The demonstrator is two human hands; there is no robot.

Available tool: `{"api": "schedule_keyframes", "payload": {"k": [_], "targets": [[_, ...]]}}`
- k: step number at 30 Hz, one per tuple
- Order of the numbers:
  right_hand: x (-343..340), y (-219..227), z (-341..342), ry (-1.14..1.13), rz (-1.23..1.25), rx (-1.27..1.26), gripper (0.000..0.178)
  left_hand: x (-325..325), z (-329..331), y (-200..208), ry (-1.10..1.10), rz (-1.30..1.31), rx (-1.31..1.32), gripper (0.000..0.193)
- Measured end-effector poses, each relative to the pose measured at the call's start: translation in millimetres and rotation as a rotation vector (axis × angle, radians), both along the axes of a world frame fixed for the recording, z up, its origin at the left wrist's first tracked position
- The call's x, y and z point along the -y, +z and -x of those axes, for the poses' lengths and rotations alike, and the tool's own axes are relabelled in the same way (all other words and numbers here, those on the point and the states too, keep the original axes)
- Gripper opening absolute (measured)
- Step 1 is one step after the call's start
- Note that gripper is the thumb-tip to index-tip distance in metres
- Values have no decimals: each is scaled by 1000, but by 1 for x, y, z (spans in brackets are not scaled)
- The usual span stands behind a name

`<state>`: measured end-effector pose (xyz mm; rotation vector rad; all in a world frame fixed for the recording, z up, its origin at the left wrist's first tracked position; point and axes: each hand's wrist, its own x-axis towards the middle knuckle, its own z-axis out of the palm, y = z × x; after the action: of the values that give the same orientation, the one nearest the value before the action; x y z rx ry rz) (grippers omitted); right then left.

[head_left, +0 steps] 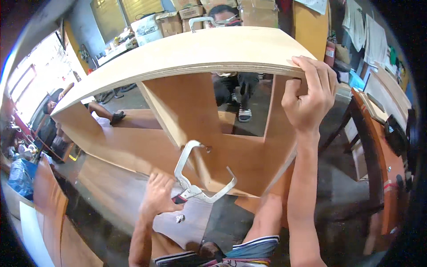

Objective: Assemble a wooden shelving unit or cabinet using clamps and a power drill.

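Observation:
My left hand [158, 193] is closed round the handles of a locking C-clamp [182, 164]. The clamp's two curved silver jaws stand wide apart, in front of the lower edge of a plywood cabinet [242, 153]; whether they touch the wood I cannot tell. At the near right corner, my right hand [310, 95] grips the edge of the cabinet's pale top panel [200, 49], its fingers bent over the rim. An upright divider [184, 104] splits the open-fronted cabinet. Another clamp [200, 21] shows at the panel's far edge.
Beyond the cabinet a person [224, 15] crouches, partly hidden by the top panel. Another person [58, 104] sits at the far left. A wooden table [378, 151] stands at right. Loose boards [49, 191] lean at lower left, and cardboard boxes [258, 15] are stacked behind.

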<state>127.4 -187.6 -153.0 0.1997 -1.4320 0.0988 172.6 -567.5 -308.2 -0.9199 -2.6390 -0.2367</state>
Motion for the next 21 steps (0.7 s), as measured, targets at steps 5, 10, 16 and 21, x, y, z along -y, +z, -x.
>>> {"api": "schedule_keyframes", "payload": {"k": [5, 10, 16, 21], "targets": [[10, 4, -1, 8, 28, -11, 26, 5, -26, 115, -63, 198, -190, 59], [57, -7, -41, 288, 69, -34, 28, 25, -63, 185, 29, 344, -248, 62], [210, -52, -100, 1016, 39, 373, 51, 27, -83, 239, 97, 390, -432, 62], [261, -41, -75, 940, 167, 662, 67, -2, -78, 280, 132, 465, -415, 59]]}}
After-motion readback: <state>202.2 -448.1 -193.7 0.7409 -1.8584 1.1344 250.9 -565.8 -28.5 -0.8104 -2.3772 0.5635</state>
